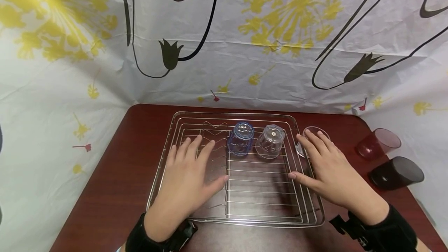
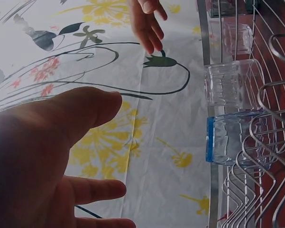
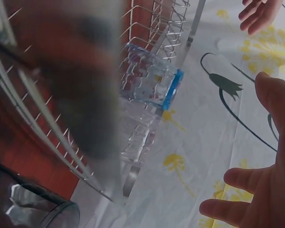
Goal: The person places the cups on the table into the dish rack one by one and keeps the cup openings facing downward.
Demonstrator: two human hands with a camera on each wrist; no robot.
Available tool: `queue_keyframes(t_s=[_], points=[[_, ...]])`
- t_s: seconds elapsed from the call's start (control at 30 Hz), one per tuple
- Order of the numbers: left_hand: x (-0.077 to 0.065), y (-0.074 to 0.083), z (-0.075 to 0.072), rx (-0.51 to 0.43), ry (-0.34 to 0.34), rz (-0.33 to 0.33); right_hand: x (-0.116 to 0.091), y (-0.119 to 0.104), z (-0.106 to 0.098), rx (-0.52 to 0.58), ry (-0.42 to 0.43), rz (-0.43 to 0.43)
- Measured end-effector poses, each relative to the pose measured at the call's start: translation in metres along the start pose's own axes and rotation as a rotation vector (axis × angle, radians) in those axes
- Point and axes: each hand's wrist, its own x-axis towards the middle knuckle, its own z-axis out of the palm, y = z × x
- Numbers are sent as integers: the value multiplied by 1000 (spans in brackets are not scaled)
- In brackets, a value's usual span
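Observation:
A wire dish rack [image 1: 259, 201] stands on the table with a blue glass [image 1: 240, 139] and a clear glass [image 1: 271, 141] upside down side by side near its back. My left hand [image 1: 187, 178] hovers over the rack's left part, fingers spread, holding nothing. On the other side, my right hand [image 1: 330, 166] is held over the rack's right edge, fingers extended and thumb apart, also holding nothing. Just behind its fingers, another see-through glass [image 1: 320, 130] is partly hidden. The left wrist view shows the blue glass [image 2: 234, 137] beside the wavy wire holders [image 2: 249, 175].
A red glass [image 1: 378, 143] and a dark grey glass [image 1: 395, 173] lie tilted at the table's right side. Dark red table surface [image 1: 105, 189] extends left of the rack. A white patterned cloth [image 1: 217, 77] hangs behind the table and along both sides.

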Motion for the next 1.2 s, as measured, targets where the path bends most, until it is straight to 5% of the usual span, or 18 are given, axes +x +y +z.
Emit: queue_keyframes(t_s=[0.7,1.2], points=[[-12,6,9,-36,-53,32,-7,23,7,42,-9,72],[-14,6,13,-48,-31,46,-26,48,11,49,-52,150]])
